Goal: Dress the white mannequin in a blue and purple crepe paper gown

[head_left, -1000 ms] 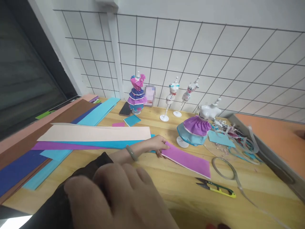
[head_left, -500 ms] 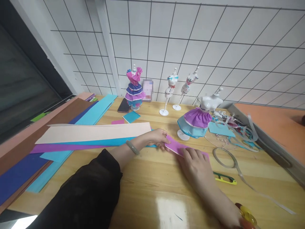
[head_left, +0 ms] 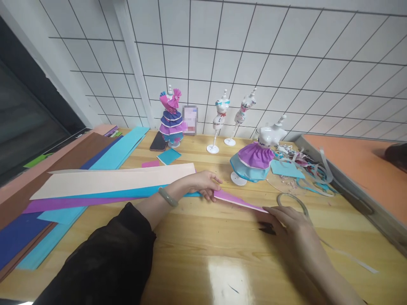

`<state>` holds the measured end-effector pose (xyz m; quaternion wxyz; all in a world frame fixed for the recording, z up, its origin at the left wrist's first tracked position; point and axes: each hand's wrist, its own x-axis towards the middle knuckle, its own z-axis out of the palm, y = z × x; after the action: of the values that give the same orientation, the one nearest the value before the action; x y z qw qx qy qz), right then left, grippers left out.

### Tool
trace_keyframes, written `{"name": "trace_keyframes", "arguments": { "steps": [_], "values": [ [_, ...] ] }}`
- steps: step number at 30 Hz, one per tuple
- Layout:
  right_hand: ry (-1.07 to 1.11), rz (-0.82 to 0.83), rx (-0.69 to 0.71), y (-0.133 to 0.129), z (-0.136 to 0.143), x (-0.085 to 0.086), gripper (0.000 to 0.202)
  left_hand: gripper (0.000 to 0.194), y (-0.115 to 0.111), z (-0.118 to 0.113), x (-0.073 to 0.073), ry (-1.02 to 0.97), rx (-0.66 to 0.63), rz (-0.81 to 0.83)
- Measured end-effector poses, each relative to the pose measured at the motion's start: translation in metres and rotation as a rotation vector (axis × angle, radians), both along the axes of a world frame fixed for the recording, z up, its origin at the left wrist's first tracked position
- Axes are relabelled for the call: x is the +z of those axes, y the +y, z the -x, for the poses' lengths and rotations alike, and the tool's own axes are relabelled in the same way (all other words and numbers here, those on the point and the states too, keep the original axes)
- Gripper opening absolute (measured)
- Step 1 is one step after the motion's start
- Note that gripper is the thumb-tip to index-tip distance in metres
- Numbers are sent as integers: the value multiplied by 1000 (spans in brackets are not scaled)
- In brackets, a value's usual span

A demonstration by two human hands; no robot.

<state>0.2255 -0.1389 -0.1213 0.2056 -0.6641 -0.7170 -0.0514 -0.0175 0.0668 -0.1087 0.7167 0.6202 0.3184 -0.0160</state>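
Note:
A narrow purple strip with a white lower edge [head_left: 240,201] stretches between my hands, slanting down to the right above the wooden table. My left hand [head_left: 205,184] pinches its left end, wearing a bracelet at the wrist. At the strip's right end, the fingers of my right hand [head_left: 291,222] are closed on it. Just behind the strip stands a white mannequin [head_left: 270,136] in a purple and light blue skirt [head_left: 257,156]. A black object [head_left: 266,228], partly covered, lies beside my right fingers.
Long peach [head_left: 117,180], blue and purple sheets lie at the left. Dressed mannequin [head_left: 171,118], phone [head_left: 158,141] and two small mannequins [head_left: 220,118] [head_left: 244,112] stand or lie at the back. Ribbon roll [head_left: 292,202] and tangled ribbons [head_left: 318,173] are at right.
My right hand has moved right and slightly down to the strip's right end. The strip now shows more narrowly, tilted. The whole view has shifted a little.

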Motion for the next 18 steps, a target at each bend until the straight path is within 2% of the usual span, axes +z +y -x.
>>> {"name": "trace_keyframes", "arguments": {
  "steps": [3, 7, 10, 13, 15, 18],
  "values": [
    [140, 14, -29, -4, -4, 5, 35, 60, -5, -1, 6, 21, -15, -172],
    [457, 183, -109, -7, -3, 18, 35, 57, -13, -3, 19, -91, -40, -482],
    [654, 292, -141, -10, 1, 28, 35, 57, -21, -4, 28, -171, -128, -493],
    [785, 387, -141, -13, 5, 38, 36, 62, -24, -5, 27, -156, -121, -548],
    [851, 431, -145, -14, 7, 42, 36, 54, -24, -7, 22, -133, -104, -592],
    [861, 465, -134, -16, 4, 42, 36, 33, -22, -9, 15, -142, -129, -554]
  ]
}}
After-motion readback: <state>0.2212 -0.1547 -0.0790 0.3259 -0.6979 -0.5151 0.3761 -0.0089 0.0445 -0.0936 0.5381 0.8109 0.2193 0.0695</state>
